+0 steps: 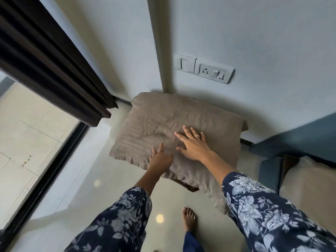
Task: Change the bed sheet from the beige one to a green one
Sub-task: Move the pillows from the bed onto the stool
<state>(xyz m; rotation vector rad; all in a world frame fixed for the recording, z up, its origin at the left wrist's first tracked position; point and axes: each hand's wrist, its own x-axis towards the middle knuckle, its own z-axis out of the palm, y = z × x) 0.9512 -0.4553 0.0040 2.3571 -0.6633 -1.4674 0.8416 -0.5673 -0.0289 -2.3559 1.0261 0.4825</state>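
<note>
A beige pillow (163,124) lies on the pale floor against the wall, with a dark brown edge showing under its near side. My right hand (192,144) rests flat on top of it with the fingers spread. My left hand (160,159) touches the pillow's near left edge, fingers extended forward. The bed with its beige sheet (309,188) shows at the right edge, on a blue frame (269,171).
A dark curtain (45,57) hangs at the left beside a glass sliding door (36,146). A switch and socket plate (203,68) sits on the wall above the pillow. My bare foot (189,219) stands on the glossy floor.
</note>
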